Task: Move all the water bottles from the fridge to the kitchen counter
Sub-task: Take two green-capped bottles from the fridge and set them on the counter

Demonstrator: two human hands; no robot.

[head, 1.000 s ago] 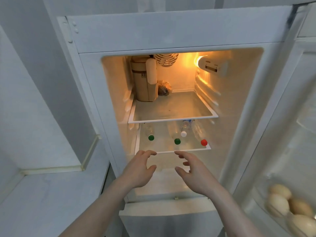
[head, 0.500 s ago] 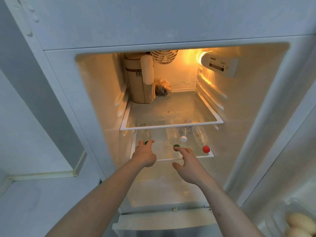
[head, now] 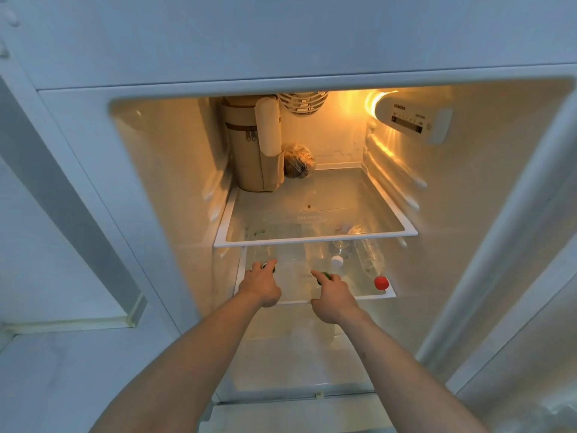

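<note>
Fridge point(head: 468, 214): open, lit inside with a warm light at the far right top.
Upper shelf point(head: 315, 239): glass with a white rim. Carries a tan zipped bag point(head: 249, 151) at the far left and a wrapped bundle point(head: 298, 160) just right of it.
Lower shelf point(head: 387, 295): glass, white front edge. Carries four clear bottles lying on their sides, caps toward the near edge.
Left bottle point(head: 263, 253): green cap, at the shelf's left end.
Middle bottle point(head: 317, 256): green cap.
White-cap bottle point(head: 338, 250): set farther back, between the middle bottle and the red-cap one.
Red-cap bottle point(head: 370, 259): at the right, cap near the front edge, touched by neither hand.
Left hand point(head: 260, 284): fingers curled round the cap end of the left bottle.
Right hand point(head: 332, 296): fingers curled round the cap end of the middle bottle.
</note>
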